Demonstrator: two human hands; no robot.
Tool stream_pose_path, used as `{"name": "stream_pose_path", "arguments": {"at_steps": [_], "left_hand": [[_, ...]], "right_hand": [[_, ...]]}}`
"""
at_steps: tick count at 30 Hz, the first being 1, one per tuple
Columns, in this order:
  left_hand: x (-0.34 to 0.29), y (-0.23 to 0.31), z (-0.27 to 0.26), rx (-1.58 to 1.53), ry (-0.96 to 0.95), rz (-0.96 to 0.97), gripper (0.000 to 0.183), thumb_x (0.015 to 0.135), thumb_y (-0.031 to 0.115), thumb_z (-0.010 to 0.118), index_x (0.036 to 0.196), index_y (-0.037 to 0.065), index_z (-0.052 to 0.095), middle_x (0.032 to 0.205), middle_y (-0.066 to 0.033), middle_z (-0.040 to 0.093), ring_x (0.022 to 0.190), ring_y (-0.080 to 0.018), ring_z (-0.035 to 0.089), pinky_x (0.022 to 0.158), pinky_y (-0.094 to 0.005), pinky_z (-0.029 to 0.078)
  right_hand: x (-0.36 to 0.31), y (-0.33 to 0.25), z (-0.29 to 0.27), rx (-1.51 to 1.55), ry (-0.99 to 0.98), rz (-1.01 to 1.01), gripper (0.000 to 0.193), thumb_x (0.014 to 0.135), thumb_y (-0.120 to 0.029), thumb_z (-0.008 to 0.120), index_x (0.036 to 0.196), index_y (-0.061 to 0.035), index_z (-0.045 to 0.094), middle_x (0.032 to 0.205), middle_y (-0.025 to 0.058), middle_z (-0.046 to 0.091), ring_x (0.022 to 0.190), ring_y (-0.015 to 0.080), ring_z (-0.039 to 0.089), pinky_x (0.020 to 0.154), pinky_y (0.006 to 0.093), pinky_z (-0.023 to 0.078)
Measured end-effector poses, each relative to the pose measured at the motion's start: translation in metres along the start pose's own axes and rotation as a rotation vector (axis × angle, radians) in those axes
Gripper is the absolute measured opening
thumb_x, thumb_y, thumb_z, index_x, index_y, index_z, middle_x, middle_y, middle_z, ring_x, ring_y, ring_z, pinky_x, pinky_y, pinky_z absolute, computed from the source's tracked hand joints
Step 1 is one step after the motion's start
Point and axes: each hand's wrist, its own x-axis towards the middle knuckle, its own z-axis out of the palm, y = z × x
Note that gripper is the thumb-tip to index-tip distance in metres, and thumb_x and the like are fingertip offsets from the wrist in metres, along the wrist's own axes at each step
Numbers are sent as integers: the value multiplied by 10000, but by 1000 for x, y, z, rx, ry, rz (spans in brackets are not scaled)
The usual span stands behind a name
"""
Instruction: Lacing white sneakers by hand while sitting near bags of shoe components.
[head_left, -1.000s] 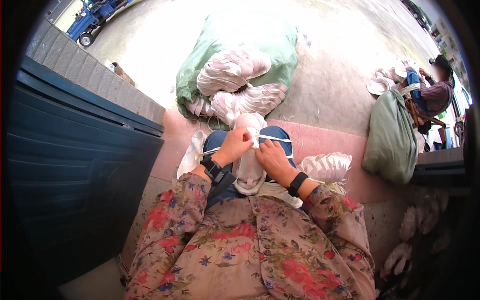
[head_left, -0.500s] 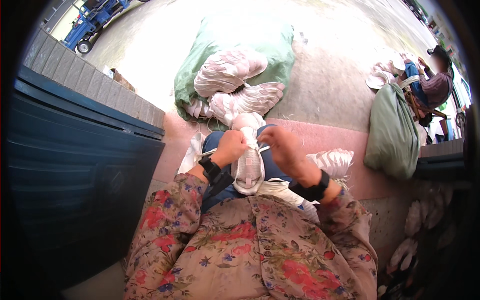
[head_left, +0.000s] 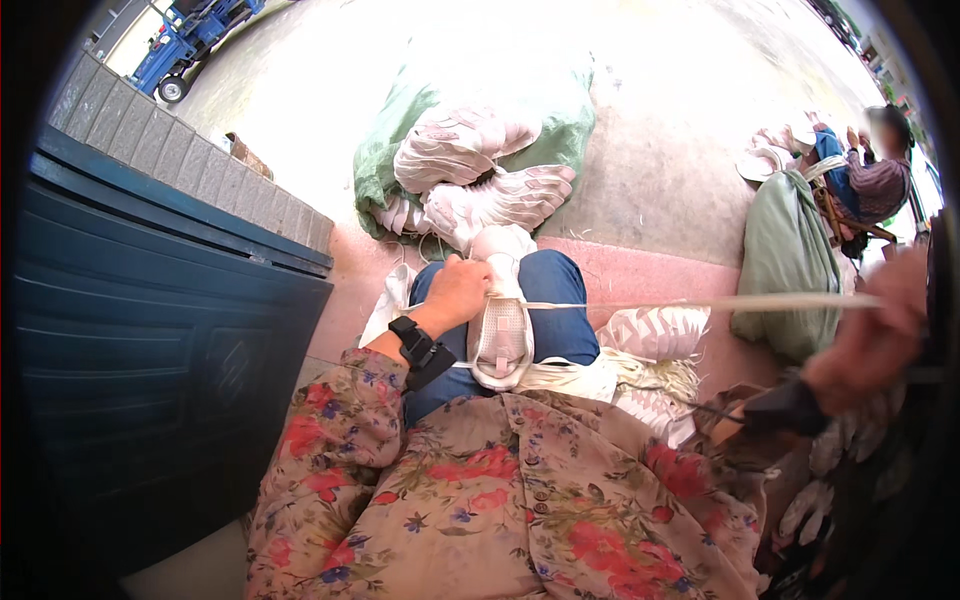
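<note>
The left hand [head_left: 457, 291] pinches a pinkish-white mesh shoe [head_left: 503, 345]; at its three o'clock, the right hand [head_left: 872, 337] grips a long, thin white lace [head_left: 690, 303].

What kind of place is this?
Maybe an outdoor shoe-working spot beside a paved yard: there's a pale shoe close up, stacked shoe uppers ahead, and a big green sack.

Got a shoe upper [head_left: 503, 348] on the lap [head_left: 565, 330], sack [head_left: 380, 160] with more uppers [head_left: 500, 205] straight ahead, door [head_left: 160, 340] off left, second sack [head_left: 785, 265] right.
</note>
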Motion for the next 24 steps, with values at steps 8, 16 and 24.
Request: {"name": "stream_pose_path", "arguments": {"at_steps": [8, 16, 24], "left_hand": [[-2, 19, 14, 25, 49, 160, 87, 759, 150, 625, 794, 78, 659, 814, -98, 631, 832, -289, 564, 781, -374, 439], [14, 38, 12, 372, 113, 494, 81, 650, 131, 618, 702, 73, 595, 676, -70, 592, 792, -258, 576, 656, -353, 482], [22, 16, -4, 356, 162, 376, 146, 699, 87, 602, 836, 71, 555, 729, -100, 606, 799, -269, 582, 650, -371, 482]], "right_hand": [[-84, 230, -85, -705, 436, 1108, 178, 899, -272, 598, 898, -100, 553, 662, -47, 461, 497, 49, 397, 403, 201, 327], [-123, 283, -104, -899, 87, 1207, 278, 776, -153, 641, 1001, 9, 635, 649, 11, 537, 516, 88, 456, 452, 249, 362], [-129, 285, -100, -1154, -55, 1135, 285, 852, -221, 539, 807, 46, 630, 694, 184, 607, 633, 294, 569, 600, 400, 445]]}}
